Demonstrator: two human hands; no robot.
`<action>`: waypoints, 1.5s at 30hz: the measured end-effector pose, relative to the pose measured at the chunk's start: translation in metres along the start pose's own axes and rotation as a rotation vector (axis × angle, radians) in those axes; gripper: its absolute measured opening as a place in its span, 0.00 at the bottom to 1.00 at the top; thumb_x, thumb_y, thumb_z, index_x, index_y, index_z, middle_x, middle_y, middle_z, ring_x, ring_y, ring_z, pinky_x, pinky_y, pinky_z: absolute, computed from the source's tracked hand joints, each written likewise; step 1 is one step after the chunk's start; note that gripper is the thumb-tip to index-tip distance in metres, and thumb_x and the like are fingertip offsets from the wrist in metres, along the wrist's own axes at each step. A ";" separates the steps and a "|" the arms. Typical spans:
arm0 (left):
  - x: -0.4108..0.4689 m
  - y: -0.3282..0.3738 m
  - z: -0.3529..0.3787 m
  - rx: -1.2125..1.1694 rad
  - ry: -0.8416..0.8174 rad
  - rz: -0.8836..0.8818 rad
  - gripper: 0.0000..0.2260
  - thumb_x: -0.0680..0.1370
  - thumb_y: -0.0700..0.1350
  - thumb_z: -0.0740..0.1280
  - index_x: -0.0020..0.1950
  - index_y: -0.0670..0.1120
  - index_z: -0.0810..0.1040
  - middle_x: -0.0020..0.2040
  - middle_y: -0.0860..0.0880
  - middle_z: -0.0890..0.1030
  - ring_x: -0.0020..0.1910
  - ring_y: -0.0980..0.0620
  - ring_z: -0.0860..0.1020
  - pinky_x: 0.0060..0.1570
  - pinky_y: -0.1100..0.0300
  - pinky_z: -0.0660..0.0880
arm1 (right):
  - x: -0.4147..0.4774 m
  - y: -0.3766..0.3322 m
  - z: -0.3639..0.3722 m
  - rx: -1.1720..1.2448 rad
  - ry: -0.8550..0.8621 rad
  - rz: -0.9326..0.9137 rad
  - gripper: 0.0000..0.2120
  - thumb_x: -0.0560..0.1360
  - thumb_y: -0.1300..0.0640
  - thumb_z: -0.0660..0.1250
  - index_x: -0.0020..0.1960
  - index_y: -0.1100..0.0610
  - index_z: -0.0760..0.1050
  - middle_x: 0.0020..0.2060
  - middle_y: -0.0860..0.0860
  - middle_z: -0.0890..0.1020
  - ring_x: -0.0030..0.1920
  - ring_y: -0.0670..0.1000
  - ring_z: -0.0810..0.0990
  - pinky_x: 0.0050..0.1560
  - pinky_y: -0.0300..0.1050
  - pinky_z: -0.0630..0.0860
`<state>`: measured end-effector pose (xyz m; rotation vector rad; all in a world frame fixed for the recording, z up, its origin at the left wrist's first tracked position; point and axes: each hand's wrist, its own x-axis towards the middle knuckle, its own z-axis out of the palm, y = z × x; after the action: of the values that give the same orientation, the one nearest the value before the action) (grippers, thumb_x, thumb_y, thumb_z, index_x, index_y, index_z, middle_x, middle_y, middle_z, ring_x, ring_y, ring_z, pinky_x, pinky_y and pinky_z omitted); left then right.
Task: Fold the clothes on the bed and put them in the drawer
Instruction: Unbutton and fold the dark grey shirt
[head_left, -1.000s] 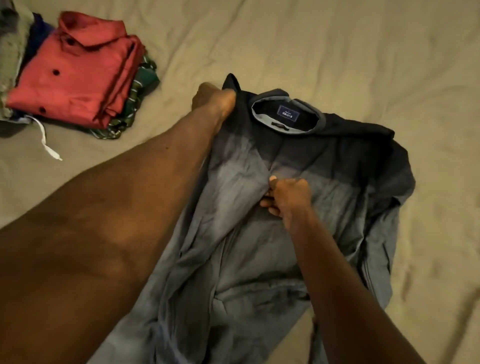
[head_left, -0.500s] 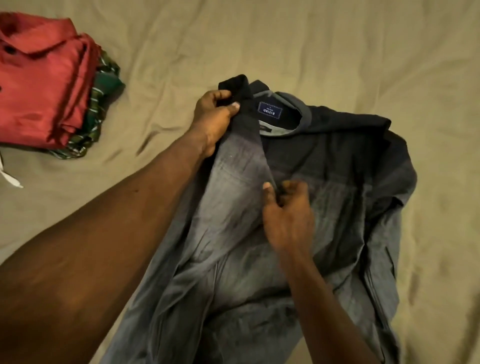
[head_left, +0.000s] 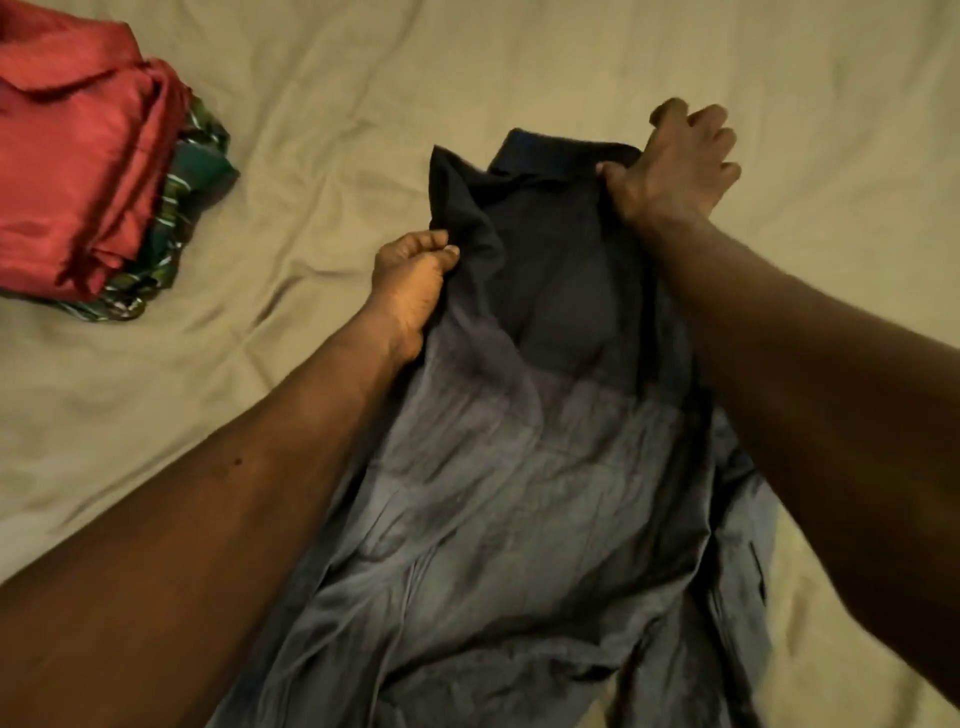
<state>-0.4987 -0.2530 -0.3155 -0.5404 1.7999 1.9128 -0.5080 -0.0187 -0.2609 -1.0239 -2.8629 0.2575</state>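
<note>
Since half a second ago the right hand (head_left: 675, 171) has left the middle of the button front and gone up to the far top corner of the grey shirt (head_left: 519, 467). From where I sit, it now grips the dark cloth at the collar edge, thumb (head_left: 609, 169) hooked on the near side and the fingers curled over the far side. The left hand (head_left: 413, 275) has slipped a little down from the collar tip and now pinches a bunched fold of the dark shoulder cloth between thumb and curled fingers. The collar lining and its label, which I could read before, are now covered by dark cloth between the two hands. The shirt lies lengthwise on the tan bed sheet (head_left: 519, 62), its dark top end held between the hands and its paler, creased body running back toward me between the forearms, with a loose part spilling out beyond the right forearm. Well off to the left of the left hand, at the far edge of my view, a folded red shirt (head_left: 78, 171) sits on top of a green striped garment (head_left: 179, 208), whose edge pokes out on the side nearer the hands. Both forearms are bare.
</note>
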 end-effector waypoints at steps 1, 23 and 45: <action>0.001 0.001 0.002 0.034 0.034 0.003 0.07 0.80 0.39 0.70 0.56 0.41 0.84 0.52 0.43 0.86 0.55 0.43 0.84 0.60 0.47 0.81 | -0.008 -0.007 0.002 0.008 0.068 -0.016 0.23 0.78 0.47 0.69 0.68 0.54 0.70 0.67 0.57 0.71 0.67 0.60 0.70 0.64 0.56 0.68; 0.038 -0.002 0.014 0.474 0.228 -0.115 0.26 0.77 0.64 0.68 0.58 0.42 0.84 0.57 0.43 0.85 0.57 0.42 0.83 0.57 0.54 0.79 | -0.033 -0.068 0.060 0.351 -0.214 -0.452 0.22 0.81 0.41 0.54 0.58 0.53 0.81 0.56 0.55 0.84 0.60 0.60 0.80 0.59 0.54 0.75; -0.302 -0.107 -0.174 1.051 0.270 -0.054 0.22 0.73 0.55 0.75 0.63 0.57 0.72 0.55 0.54 0.78 0.57 0.45 0.79 0.49 0.56 0.72 | -0.397 -0.029 0.001 1.046 -0.849 0.643 0.12 0.80 0.47 0.69 0.43 0.54 0.82 0.38 0.52 0.83 0.34 0.49 0.81 0.34 0.40 0.76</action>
<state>-0.1948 -0.4406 -0.2426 -0.4406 2.5654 0.6525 -0.2198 -0.2933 -0.2675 -1.6781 -2.0433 2.3417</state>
